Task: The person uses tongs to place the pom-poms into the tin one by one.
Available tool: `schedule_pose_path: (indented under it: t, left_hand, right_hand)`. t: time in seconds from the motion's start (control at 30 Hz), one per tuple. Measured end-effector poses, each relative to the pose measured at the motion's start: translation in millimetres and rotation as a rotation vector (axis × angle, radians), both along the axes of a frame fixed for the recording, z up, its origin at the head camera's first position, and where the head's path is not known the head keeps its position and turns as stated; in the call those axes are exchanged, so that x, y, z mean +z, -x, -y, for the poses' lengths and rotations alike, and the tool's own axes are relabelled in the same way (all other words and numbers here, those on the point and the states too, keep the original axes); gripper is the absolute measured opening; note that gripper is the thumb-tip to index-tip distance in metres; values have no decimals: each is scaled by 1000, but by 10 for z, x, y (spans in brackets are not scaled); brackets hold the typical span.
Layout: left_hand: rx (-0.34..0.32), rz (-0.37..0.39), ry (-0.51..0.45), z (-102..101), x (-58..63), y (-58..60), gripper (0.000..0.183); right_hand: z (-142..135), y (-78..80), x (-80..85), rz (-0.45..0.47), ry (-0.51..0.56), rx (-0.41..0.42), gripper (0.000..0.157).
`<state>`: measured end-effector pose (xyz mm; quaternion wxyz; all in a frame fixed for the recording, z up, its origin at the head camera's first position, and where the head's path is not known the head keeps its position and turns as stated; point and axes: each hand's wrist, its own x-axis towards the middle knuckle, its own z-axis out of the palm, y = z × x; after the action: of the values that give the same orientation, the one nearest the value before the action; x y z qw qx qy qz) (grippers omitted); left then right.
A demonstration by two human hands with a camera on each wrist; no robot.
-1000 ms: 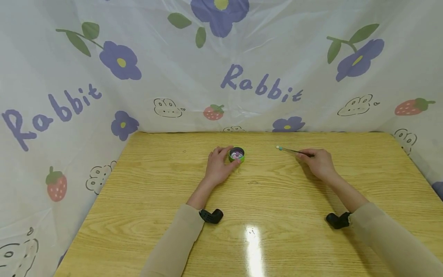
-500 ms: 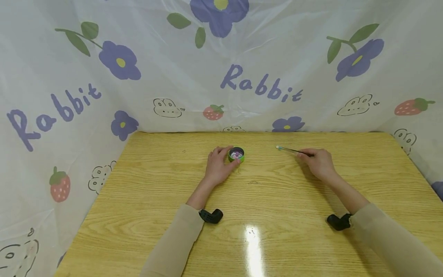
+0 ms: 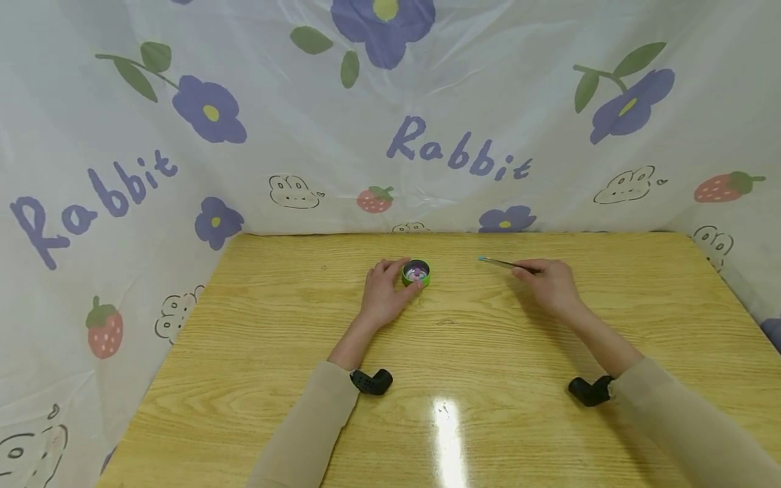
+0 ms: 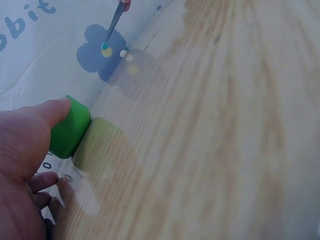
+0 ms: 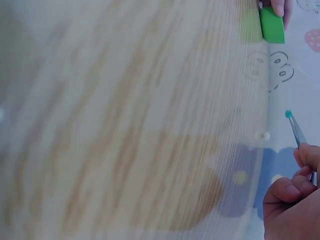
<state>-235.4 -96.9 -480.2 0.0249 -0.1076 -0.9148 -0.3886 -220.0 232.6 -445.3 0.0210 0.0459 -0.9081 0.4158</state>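
My left hand (image 3: 384,295) holds a small round green tin (image 4: 75,130) by its side, thumb on the near wall and fingers round the far one. Small purple and white pieces lie inside it, seen in the head view. To the right, my right hand (image 3: 552,288) pinches dark metal tweezers (image 3: 502,262). At their tips is a tiny teal bead (image 5: 288,114), raised over the table in the right wrist view. A small white bead (image 4: 123,53) rests on the table close by the tips, in both wrist views.
The wood-grain table (image 3: 293,379) reaches back to a white cloth (image 3: 342,149) printed with flowers, strawberries and rabbits. Black wrist camera mounts (image 3: 372,381) stick out near both sleeves. A bright light reflection lies on the front of the table.
My right hand has moved slightly left with the tweezers, and the teal bead has moved with their tips away from the white bead's place. The left hand and tin have stayed put.
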Motion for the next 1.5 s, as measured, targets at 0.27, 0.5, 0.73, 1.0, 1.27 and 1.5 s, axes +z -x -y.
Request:
schedule_pose_path:
  t: [0.27, 0.5, 0.73, 1.0, 1.27, 1.5]
  left_hand:
    - [2, 10, -2, -5, 17, -10, 59]
    - [2, 12, -7, -5, 26, -23, 59]
    - [8, 18, -7, 1, -9, -19, 61]
    - [17, 7, 0, -7, -7, -19, 61]
    - [10, 15, 10, -6, -6, -19, 61]
    - [17, -3, 17, -2, -16, 0, 61]
  right_hand:
    - [119, -10, 14, -27, 32, 40, 32]
    - [205, -3, 30, -8, 59, 49, 31]
    - [282, 13, 25, -33, 42, 76, 31]
    - [457, 16, 68, -34, 80, 111, 32]
    - [662, 31, 53, -12, 131, 138, 29]
    - [856, 29, 13, -28, 148, 163, 26]
